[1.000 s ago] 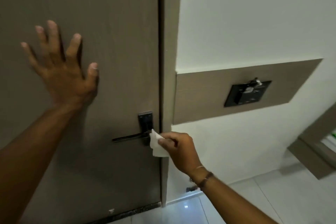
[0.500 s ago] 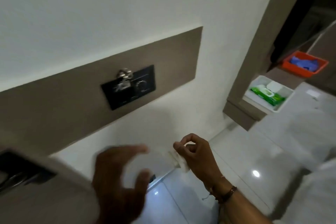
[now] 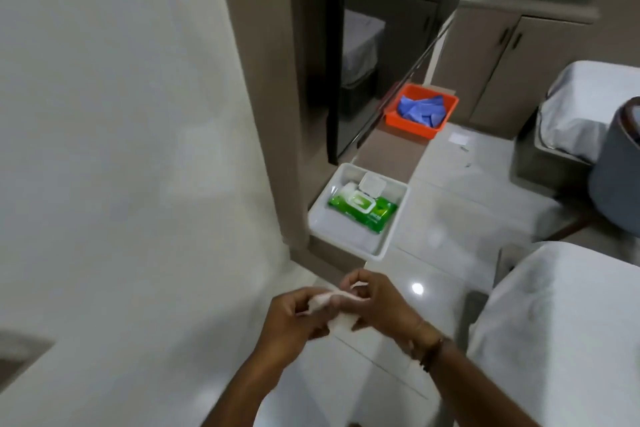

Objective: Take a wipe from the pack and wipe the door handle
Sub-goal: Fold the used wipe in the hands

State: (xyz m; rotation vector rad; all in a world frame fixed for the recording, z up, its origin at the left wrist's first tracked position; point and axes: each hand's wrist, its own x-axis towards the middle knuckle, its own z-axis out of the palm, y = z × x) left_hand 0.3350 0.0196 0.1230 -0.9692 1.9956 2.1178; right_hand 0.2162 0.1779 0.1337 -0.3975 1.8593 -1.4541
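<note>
Holding a crumpled white wipe [image 3: 337, 308] between both hands, we look down over a glossy tiled floor [image 3: 450, 236]; our left hand [image 3: 294, 319] has its fingers curled and pinching the wipe's left end, and our right hand [image 3: 377, 305] pinches the other end between thumb and bent fingers, so the wipe is bunched in the small gap between them; a bracelet [image 3: 431, 354] circles the right wrist.

We take the white tray [image 3: 346, 246] as our landmark; it sits beyond the hands on the near end of a low brown ledge [image 3: 391, 156], and the green wipe pack [image 3: 367, 208] lies inside it, toward the tray's far side, with its white flip lid [image 3: 372, 184] standing open; the near part of the tray is bare. Farther along the ledge from the tray stands an orange tray [image 3: 440, 121] with blue gloves [image 3: 420, 109] heaped in it, well apart from the white one; just left of the white tray runs a plain white wall [image 3: 121, 149], and behind it rises a dark mirror or glass panel [image 3: 367, 45]; right of the tray, across the floor, white-covered furniture [image 3: 561, 340] fills the near corner and a grey round-backed chair [image 3: 616, 177] stands farther back. We cannot see the door handle from this view.
</note>
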